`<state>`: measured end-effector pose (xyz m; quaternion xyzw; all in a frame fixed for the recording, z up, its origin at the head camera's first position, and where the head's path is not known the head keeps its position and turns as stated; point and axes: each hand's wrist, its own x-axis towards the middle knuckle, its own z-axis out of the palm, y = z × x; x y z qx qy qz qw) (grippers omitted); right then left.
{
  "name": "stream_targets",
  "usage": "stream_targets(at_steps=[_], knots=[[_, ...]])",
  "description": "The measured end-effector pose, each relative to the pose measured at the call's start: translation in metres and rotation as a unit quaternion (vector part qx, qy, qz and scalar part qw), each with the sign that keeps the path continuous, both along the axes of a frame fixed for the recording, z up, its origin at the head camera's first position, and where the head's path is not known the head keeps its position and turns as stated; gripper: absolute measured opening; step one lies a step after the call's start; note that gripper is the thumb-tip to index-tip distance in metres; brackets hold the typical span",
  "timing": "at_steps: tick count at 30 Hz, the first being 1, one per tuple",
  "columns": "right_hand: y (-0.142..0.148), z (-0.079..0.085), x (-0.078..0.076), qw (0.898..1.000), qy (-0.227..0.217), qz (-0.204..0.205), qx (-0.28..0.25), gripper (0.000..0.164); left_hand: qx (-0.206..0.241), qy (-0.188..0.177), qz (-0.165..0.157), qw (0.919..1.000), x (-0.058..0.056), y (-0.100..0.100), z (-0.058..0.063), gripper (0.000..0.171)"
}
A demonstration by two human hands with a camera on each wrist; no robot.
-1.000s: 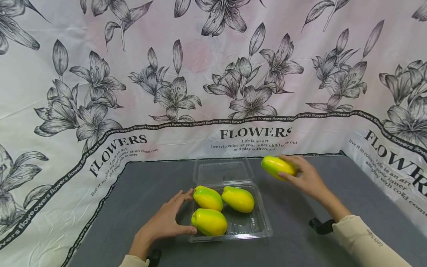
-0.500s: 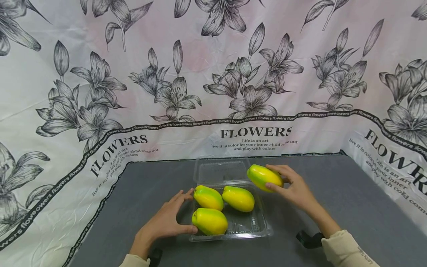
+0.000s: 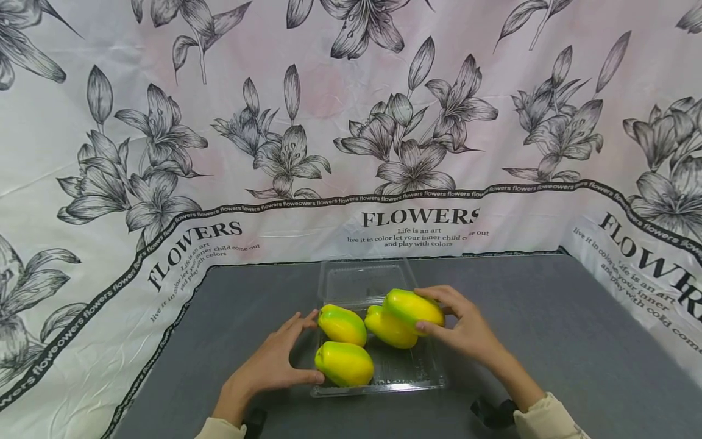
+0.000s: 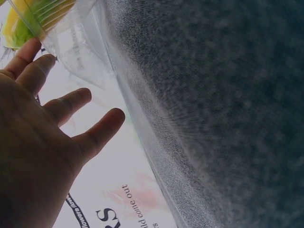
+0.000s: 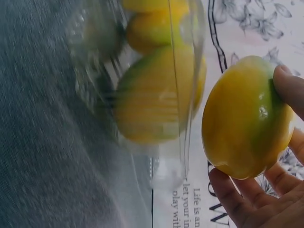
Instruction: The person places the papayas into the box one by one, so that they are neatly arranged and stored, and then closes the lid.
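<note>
A clear plastic clamshell box (image 3: 395, 386) holds three glossy yellow-green mangoes: one at the back left (image 3: 342, 326), one at the front left (image 3: 345, 364) and one at the back right (image 3: 392, 329). Another mango (image 3: 412, 310) is in my right hand (image 3: 466, 323), gripped between thumb and fingertips over the box's right side. It overlaps the back-right mango in the head view; the right wrist view shows it outside the box wall. My left hand (image 3: 274, 358) rests along the box's left side with fingers spread, thumb at the front-left corner. Its fingertips meet the clear wall in the left wrist view.
The box's clear lid (image 3: 362, 280) lies folded back behind it on the grey table (image 3: 247, 299). A white cloth printed with flowers (image 3: 307, 231) hangs behind and around the table. Black straps (image 3: 493, 414) show near the wrists.
My right hand has carried its mango left and toward me, from beside the lid to over the box. The left hand has stayed in place.
</note>
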<state>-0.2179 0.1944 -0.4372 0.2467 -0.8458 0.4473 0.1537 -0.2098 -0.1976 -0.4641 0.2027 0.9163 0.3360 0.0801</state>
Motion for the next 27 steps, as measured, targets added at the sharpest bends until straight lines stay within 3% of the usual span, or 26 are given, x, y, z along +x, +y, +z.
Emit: stream_targets(at_steps=[14,27], knots=[[-0.021,-0.008,0.017,0.997,0.021,0.073,0.01,0.055,-0.002,0.001,-0.002,1.0,-0.001,0.0,0.0,0.087],[-0.028,-0.018,0.025,0.993,0.06,0.081,0.058,0.056,-0.003,-0.002,0.001,1.0,-0.001,0.0,0.0,0.088]])
